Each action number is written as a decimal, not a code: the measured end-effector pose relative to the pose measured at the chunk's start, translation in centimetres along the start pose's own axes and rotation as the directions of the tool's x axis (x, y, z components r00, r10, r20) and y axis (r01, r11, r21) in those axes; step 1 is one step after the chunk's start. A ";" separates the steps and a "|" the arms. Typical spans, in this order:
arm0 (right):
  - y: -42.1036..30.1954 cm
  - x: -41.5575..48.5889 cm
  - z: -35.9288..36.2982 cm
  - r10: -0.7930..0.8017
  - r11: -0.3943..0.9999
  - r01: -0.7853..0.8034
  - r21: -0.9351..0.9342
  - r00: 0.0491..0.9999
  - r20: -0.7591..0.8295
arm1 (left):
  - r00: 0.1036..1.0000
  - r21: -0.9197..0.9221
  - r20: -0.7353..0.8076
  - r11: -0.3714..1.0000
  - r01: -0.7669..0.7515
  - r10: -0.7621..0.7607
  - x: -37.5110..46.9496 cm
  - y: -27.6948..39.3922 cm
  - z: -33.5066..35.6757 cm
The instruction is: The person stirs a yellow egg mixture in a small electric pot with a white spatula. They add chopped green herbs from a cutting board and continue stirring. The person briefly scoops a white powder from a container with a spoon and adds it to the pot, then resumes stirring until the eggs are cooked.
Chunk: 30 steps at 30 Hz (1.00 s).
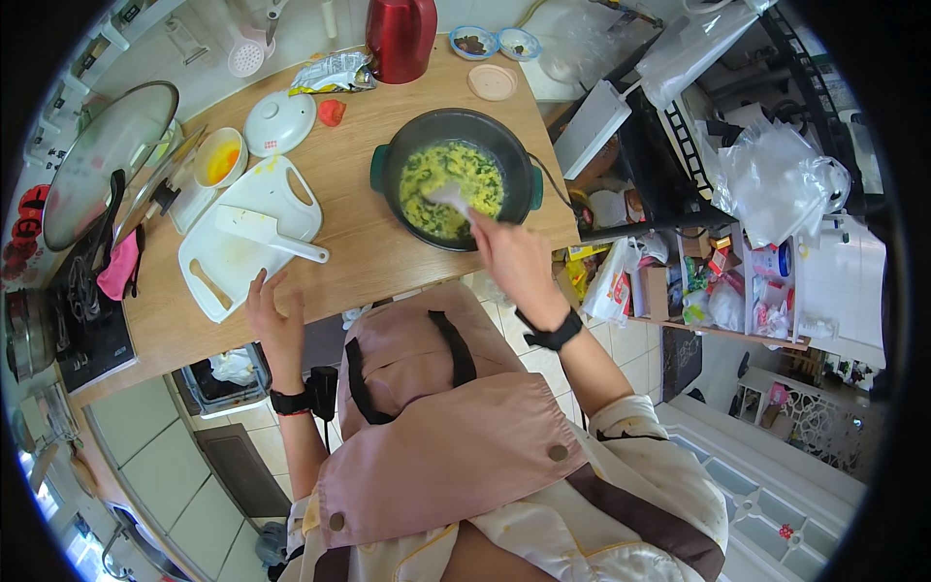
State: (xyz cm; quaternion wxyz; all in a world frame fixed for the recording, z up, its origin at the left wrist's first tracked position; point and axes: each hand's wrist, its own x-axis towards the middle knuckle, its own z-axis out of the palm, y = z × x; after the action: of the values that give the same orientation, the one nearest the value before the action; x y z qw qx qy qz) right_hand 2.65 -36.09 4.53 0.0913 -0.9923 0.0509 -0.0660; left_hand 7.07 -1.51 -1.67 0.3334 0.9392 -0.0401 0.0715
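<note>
My right hand (513, 258) grips the handle of a pale spoon or spatula (449, 195), whose head rests in the food. Yellow and green food, which looks like scrambled egg with chopped greens (462, 171), covers the bottom of a dark electric pot (404, 138) with green side handles. Over the counter's front edge hovers my left hand (275, 313), fingers apart and holding nothing. Beside its fingertips lies a white cutting board (280, 193). On that board a white-handled knife (251, 224) lies flat, its handle extending past the board's right edge.
Left of the pot are a bowl with egg yolk (220, 158), a white lid (280, 122) and a piece of tomato (332, 113). A red kettle (400, 40) and an opened packet (333, 73) stand behind. A power cord (554, 178) runs off the counter's right edge.
</note>
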 end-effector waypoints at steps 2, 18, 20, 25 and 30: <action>0.5 0.7 -0.4 -0.019 0.999 0.025 0.040 0.990 -0.142 | 1.000 0.006 -0.002 1.000 -0.008 0.008 0.0 0.2 0.0; 1.7 -2.3 -1.7 0.154 0.980 -0.146 -0.137 0.987 0.053 | 0.999 0.016 0.033 1.000 -0.014 0.014 0.2 1.4 0.2; 0.9 -3.1 -1.9 0.057 0.995 -0.053 -0.089 0.997 0.044 | 0.999 0.023 0.038 1.000 -0.008 0.007 0.0 1.4 0.2; 0.0 -0.2 0.1 -0.029 0.999 0.032 0.040 0.996 -0.081 | 0.998 0.032 0.057 0.999 -0.027 0.025 0.6 1.5 0.1; 1.1 -2.0 -1.4 0.142 0.977 -0.135 -0.163 0.989 0.035 | 0.998 0.009 0.051 1.000 -0.024 0.024 0.9 1.1 -0.4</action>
State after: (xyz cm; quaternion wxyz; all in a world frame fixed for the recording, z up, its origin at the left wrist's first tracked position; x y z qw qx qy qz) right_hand 0.33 -37.19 5.48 0.0170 -0.9918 0.1228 -0.0322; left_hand 7.73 -2.17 -0.56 0.3270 0.9417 -0.0595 0.0518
